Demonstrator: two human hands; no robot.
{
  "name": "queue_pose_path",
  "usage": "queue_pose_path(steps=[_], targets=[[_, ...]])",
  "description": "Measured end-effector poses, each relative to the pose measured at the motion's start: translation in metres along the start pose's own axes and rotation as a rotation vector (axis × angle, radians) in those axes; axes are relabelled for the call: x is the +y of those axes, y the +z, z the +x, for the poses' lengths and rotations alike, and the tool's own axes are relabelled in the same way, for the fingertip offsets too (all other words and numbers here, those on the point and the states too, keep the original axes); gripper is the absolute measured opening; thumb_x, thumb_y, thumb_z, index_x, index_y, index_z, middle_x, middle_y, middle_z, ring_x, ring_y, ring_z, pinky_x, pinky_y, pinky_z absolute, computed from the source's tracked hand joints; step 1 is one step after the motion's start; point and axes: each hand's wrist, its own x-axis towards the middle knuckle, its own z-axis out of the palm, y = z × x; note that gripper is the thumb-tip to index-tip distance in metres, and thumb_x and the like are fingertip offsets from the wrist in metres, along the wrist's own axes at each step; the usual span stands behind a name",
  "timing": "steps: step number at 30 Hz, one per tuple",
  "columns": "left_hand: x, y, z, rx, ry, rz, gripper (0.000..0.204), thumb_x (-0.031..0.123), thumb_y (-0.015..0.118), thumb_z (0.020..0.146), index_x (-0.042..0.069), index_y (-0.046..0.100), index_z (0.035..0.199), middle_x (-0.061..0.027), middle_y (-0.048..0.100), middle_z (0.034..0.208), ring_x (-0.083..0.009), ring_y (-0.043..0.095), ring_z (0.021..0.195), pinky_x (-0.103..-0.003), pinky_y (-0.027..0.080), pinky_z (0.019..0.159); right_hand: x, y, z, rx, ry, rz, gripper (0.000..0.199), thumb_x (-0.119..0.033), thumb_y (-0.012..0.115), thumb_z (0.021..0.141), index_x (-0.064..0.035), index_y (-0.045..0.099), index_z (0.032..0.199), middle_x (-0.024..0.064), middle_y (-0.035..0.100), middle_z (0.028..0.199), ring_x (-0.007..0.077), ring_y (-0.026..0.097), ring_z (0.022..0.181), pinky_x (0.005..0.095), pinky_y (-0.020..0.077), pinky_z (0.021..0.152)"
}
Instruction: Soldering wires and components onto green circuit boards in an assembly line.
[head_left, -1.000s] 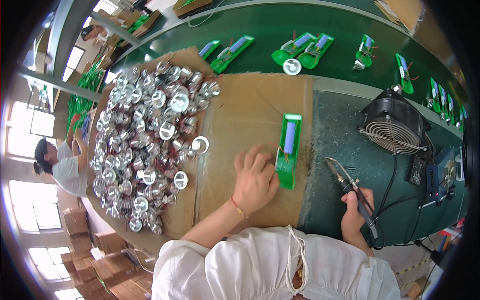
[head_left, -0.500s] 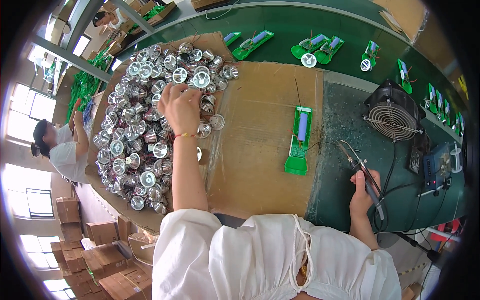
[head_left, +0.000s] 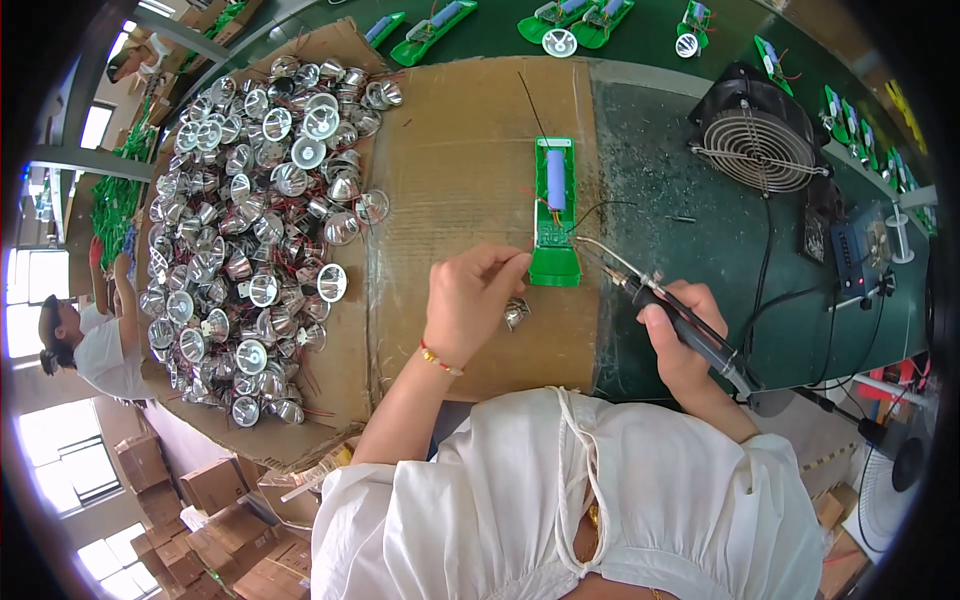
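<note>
Green plastic casing lies on the cardboard, beyond the hands. The left hand angles rightward, thumb and forefinger pinched together beside its lower edge; what they grip is too small to tell. The right hand wraps a soldering iron, tip beside the casing. Earlier, the left hand was over the reflector pile; now a shiny cup sits beside it.
</note>
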Motion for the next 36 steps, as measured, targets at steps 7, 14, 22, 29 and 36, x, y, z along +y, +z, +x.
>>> queue_pose_path(steps=[7, 14, 22, 29, 36], targets=[[-0.008, 0.025, 0.01, 0.086, 0.242, 0.16, 0.011, 0.011, 0.066, 0.074, 0.002, 0.063, 0.069, -0.0075, 0.055, 0.075, -0.0181, 0.051, 0.051, -0.03, 0.042, 0.05, 0.004, 0.008, 0.0, 0.057, -0.01, -0.008, 0.014, -0.006, 0.061, 0.08, 0.0008, 0.049, 0.084, 0.0089, 0.059, 0.066, 0.0103, 0.051, 0.059, 0.0234, 0.0413, 0.055], [-0.006, 0.029, 0.015, 0.088, 0.214, 0.189, 0.013, 0.012, 0.067, 0.073, 0.001, 0.062, 0.067, -0.0079, 0.055, 0.074, -0.0185, 0.052, 0.052, -0.031, 0.042, 0.05, 0.01, 0.009, 0.001, 0.007, 0.055, 0.004, 0.014, -0.006, 0.062, 0.08, 0.0012, 0.05, 0.084, 0.0087, 0.059, 0.067, 0.0099, 0.052, 0.058, 0.0225, 0.0423, 0.055], [-0.007, 0.029, 0.017, 0.07, 0.187, 0.174, 0.014, 0.012, 0.067, 0.072, 0.001, 0.061, 0.065, -0.0084, 0.055, 0.074, -0.0192, 0.052, 0.052, -0.031, 0.042, 0.051, 0.006, 0.007, 0.0, 0.115, -0.016, 0.044, 0.014, -0.007, 0.06, 0.081, 0.0017, 0.051, 0.087, 0.0089, 0.059, 0.069, 0.0105, 0.054, 0.058, 0.023, 0.0433, 0.055], [-0.007, 0.029, 0.018, 0.078, 0.169, 0.151, 0.015, 0.012, 0.067, 0.072, 0.001, 0.061, 0.064, -0.0085, 0.055, 0.074, -0.0182, 0.052, 0.051, -0.03, 0.042, 0.05, 0.006, -0.002, -0.005, 0.103, -0.001, 0.069, 0.015, -0.007, 0.06, 0.082, 0.0019, 0.05, 0.088, 0.0089, 0.058, 0.071, 0.0107, 0.054, 0.059, 0.0226, 0.0431, 0.056], [-0.006, 0.029, 0.015, 0.09, 0.192, 0.124, 0.014, 0.012, 0.068, 0.072, 0.001, 0.062, 0.067, -0.0091, 0.056, 0.077, -0.0184, 0.054, 0.056, -0.029, 0.043, 0.052, 0.007, 0.002, -0.005, 0.032, -0.003, -0.022, 0.014, -0.006, 0.059, 0.082, 0.0016, 0.05, 0.087, 0.0092, 0.058, 0.071, 0.0108, 0.054, 0.061, 0.0224, 0.0426, 0.056]])
